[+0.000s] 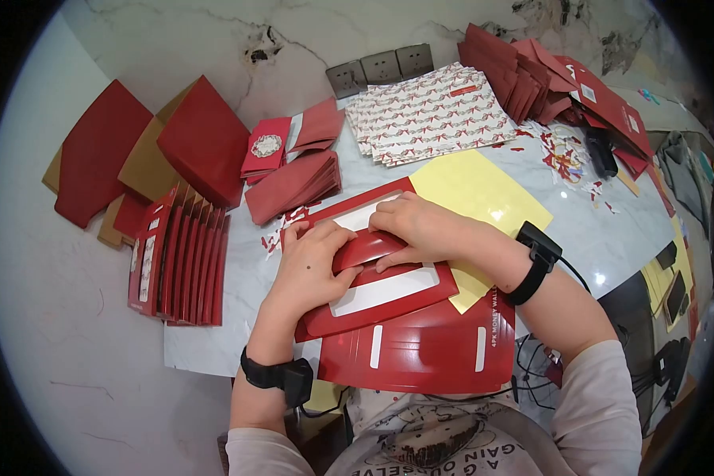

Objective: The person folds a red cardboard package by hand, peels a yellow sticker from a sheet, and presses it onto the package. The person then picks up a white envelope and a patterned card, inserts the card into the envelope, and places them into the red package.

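Head view: left fingers (325, 235), right fingers (390, 214) flat on red envelope (369, 247)

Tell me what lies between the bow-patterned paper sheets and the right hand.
Head view: a glossy yellow paper sheet, between patterned sheets and right hand.

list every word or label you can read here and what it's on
"4PK MONEY WALL", cut off after that: printed along the right edge of the red pack nearest the person.
"GAIN OURSELVE", partly hidden: on the person's shirt.
White stickers on the red envelopes at top right: too small to read.
White strips on the red stack at left: too blurred to read.
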`<action>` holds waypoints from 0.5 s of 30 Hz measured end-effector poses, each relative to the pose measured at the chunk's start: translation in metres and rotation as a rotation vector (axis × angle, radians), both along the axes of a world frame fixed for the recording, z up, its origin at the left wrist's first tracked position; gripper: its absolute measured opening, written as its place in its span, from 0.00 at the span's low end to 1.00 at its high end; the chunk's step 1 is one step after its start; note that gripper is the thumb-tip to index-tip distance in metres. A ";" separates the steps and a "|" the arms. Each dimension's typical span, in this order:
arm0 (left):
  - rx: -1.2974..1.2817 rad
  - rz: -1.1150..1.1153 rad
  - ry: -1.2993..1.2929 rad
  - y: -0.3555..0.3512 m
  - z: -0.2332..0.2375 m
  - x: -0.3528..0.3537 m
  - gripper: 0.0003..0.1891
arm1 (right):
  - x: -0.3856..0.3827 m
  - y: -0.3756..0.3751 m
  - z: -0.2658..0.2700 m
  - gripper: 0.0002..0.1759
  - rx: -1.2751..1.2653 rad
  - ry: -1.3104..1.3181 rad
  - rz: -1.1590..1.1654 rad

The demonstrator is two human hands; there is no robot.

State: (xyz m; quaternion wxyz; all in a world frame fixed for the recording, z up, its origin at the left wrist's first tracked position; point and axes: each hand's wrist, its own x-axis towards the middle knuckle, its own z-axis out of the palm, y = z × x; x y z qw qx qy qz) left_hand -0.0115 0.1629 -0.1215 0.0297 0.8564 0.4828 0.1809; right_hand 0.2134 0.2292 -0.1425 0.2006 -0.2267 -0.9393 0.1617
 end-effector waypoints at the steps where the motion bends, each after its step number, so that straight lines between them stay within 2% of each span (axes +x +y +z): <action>1: -0.010 -0.001 0.000 0.000 0.000 0.000 0.23 | 0.000 -0.001 0.002 0.31 -0.001 0.000 0.000; 4: -0.028 0.007 -0.006 -0.002 0.004 0.003 0.22 | 0.004 -0.003 0.008 0.28 -0.010 -0.044 -0.015; 6: -0.037 0.019 -0.012 -0.004 0.005 0.005 0.22 | 0.006 -0.003 0.007 0.25 0.129 0.124 0.079; 7: -0.049 0.019 -0.050 -0.004 0.005 0.006 0.22 | 0.005 -0.004 0.008 0.25 0.128 0.124 0.079; 13: -0.014 -0.011 -0.020 -0.003 0.005 0.012 0.22 | 0.001 -0.009 0.014 0.25 0.085 0.070 0.077; 15: 0.023 -0.038 -0.021 -0.002 0.002 0.013 0.22 | -0.002 -0.011 0.016 0.25 -0.070 -0.021 0.050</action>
